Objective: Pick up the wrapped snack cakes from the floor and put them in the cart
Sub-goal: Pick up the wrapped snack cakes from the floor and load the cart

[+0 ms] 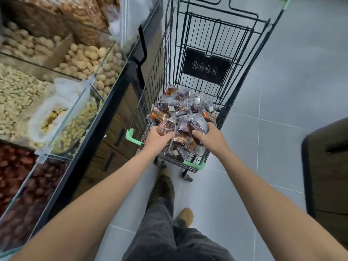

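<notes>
Over the near end of the cart [156, 76], both hands are down among the cakes [180, 108], which fill the basket bottom in a loose heap of clear wrappers. The left hand [160, 137] grips a red cake [166, 126] (red print on the wrapper, brown inside): thumb across the near face, fingers curled round the far side & mostly hidden. That cake stands roughly upright at the heap's left edge, just inside the wire wall.

The right hand [209, 136] grasps a dark cake [198, 125] in a purplish wrapper, thumb pointing toward the left hand, fingers wrapped over the far side. Both held cakes touch the heap; can't tell if they rest on it or are lifted.

A green bumper [131, 137] caps the cart's near-left corner, next to the left wrist. A black placard [206, 65] hangs on the far wire panel. Glass bins [79, 59] w/ nuts & dried fruit run along the left. Grey tile floor [282, 91] lies to the right, and a tan shoe [185, 216] shows btwn the forearms.
</notes>
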A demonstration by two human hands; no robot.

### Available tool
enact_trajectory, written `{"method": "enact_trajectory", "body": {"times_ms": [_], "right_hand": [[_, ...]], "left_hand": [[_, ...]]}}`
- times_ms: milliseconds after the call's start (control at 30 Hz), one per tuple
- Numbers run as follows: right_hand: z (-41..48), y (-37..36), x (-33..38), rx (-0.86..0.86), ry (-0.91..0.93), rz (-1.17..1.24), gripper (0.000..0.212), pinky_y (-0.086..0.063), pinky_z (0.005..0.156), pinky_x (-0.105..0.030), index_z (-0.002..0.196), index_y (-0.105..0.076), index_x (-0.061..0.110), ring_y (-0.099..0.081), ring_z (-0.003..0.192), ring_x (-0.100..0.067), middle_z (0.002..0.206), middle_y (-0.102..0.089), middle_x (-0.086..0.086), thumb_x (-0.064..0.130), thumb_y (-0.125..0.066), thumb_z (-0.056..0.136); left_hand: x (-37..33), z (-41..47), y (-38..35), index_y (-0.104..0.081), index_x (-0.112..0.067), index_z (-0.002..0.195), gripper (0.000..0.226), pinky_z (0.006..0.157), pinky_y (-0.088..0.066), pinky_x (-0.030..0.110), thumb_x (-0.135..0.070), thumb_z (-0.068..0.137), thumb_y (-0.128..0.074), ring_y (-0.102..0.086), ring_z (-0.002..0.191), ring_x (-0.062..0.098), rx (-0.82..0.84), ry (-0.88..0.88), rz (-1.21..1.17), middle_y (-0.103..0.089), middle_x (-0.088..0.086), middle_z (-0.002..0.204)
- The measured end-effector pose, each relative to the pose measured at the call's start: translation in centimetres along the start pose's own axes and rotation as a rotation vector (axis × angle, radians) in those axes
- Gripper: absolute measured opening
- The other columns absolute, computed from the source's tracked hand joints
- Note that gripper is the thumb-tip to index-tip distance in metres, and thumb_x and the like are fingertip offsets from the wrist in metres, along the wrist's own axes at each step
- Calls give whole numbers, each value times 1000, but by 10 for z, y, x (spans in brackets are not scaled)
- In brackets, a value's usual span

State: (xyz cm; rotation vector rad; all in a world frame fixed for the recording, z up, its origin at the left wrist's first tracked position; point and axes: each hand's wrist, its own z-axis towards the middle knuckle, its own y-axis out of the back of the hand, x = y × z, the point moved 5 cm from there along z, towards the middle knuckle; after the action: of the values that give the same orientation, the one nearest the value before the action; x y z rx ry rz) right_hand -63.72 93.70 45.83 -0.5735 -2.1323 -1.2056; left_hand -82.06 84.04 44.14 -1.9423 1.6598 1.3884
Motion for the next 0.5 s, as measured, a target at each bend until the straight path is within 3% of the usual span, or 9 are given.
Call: {"method": "enact_trajectory", "body": {"times_ms": [67,267,367,500], "right_hand": [[18,-4,-1,1,-48,9,56,-51,90,-42,126,-51,17,-60,103,-23,117,-62,-1,49,-63,81],[84,-18,-2,8,-178,-3,62,-52,88,-42,130,-47,12,-61,101,-24,118,-62,-5,48,-64,82],[120,-31,-3,-2,-225,-30,66,-50,76,-29,135,-42,9,-57,89,-17,115,-61,-2,47,-63,85],[166,-43,-7,-49,-286,-59,65,-50,75,-29,135,-42,10,-59,90,-16,121,-61,-5,47,-62,85]], "left_hand": [[-5,22,-4,-41,-21,108,41,71,-40,27,-37,81,-68,-53,91,14,5,11,2,-52,-8,96],[-11,94,-16,-36,-15,132,61,85,-37,31,-38,84,-65,-45,102,16,48,117,32,-46,-2,115],[-11,134,-22,-32,-15,138,68,94,-39,34,-39,84,-66,-46,111,19,49,180,19,-46,1,129],[-17,184,-31,-34,-18,137,68,91,-39,31,-41,82,-66,-47,107,15,16,186,27,-47,0,131]]}}
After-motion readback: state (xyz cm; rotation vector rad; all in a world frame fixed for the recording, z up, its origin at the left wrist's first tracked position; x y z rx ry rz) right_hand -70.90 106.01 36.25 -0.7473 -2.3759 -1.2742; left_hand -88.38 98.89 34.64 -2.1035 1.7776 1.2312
